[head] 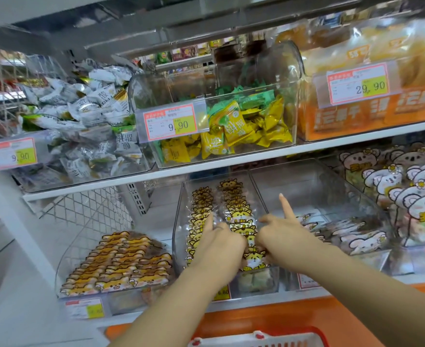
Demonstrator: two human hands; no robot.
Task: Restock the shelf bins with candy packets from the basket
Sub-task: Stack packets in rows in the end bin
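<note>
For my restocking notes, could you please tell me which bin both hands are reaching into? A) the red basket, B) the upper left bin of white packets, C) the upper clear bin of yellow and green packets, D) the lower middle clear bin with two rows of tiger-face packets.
D: the left hand and right hand are both inside the lower middle clear plastic bin, on its rows of yellow tiger-face packets.

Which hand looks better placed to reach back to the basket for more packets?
Probably the right hand: it sits nearer the red basket, index finger raised off the tiger packets, while the left hand presses on them.
</note>
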